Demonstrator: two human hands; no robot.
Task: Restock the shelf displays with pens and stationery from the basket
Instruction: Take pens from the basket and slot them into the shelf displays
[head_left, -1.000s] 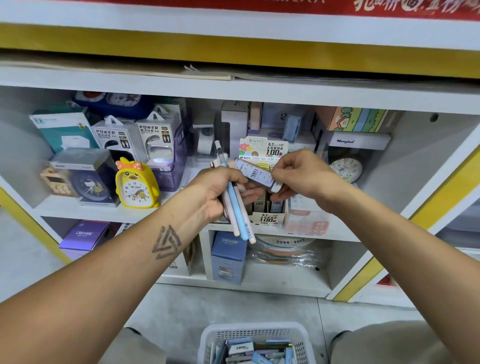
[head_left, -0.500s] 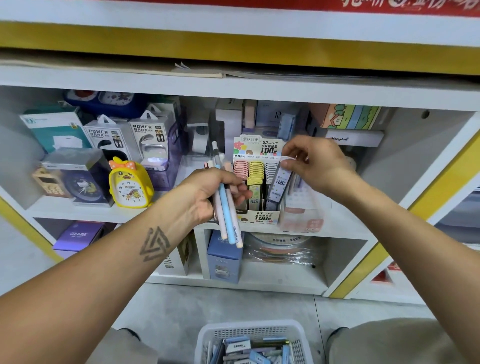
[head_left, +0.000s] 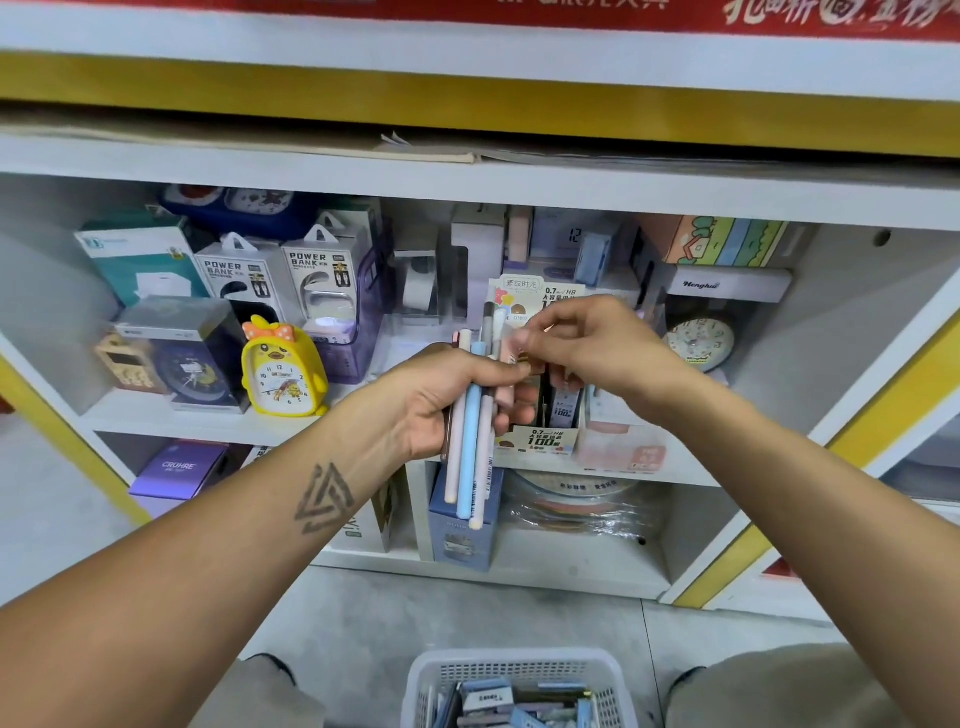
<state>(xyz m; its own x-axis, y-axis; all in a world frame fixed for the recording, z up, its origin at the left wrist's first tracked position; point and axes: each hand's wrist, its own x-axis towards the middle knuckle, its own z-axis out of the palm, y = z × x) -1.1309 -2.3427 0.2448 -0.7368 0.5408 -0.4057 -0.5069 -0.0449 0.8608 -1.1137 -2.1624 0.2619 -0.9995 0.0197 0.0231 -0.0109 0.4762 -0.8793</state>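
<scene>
Fingers (head_left: 511, 410) around upright pens (head_left: 470, 457)

A bundle of slim pastel pens (head_left: 470, 441), pale pink, light blue and cream, stands nearly upright in front of the middle shelf, caps poking up at the top and barrels hanging down toward the lower shelf. Just right of the bundle sits a cardboard display box of pencil leads (head_left: 540, 431) printed "0.7 HB" and "100", with narrow lead packs standing in rows inside it. At the near bottom edge, a white perforated plastic basket (head_left: 608, 675) rests on the floor, holding a jumble of blue, grey and white stationery packs (head_left: 514, 701).
</scene>
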